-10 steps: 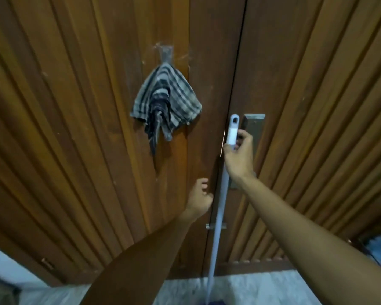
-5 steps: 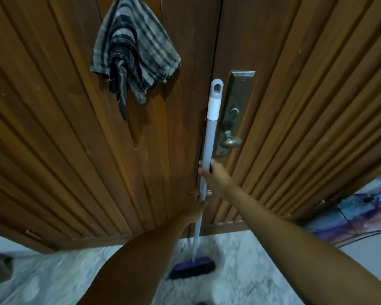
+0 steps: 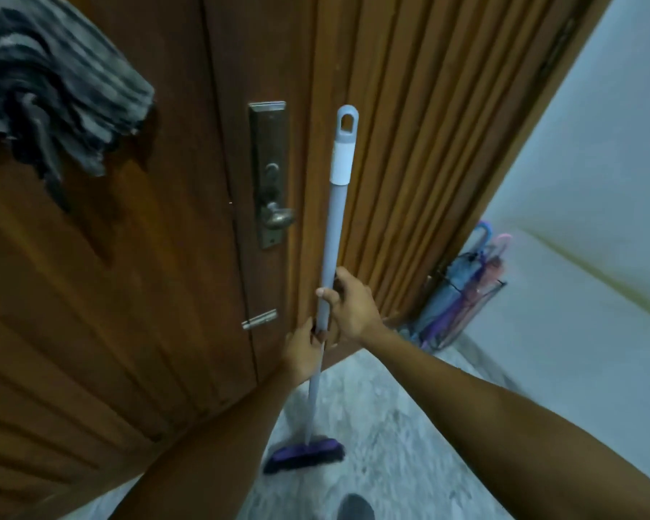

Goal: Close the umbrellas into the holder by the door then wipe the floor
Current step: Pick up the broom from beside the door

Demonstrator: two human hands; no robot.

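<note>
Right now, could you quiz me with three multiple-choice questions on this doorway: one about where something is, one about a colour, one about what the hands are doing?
1. Where is the umbrella holder?
A. on the floor right of the door, against the wall
B. hung on the door knob
C. under the striped cloth

2. What colour is the brush head?
A. red
B. purple
C. yellow

3. How is the pole held?
A. by neither hand
B. by the left hand only
C. by both hands

Answers:
1 A, it stands in the corner beside the door frame.
2 B, its block looks purple above dark bristles.
3 C, the right hand grips above the left hand.
</note>
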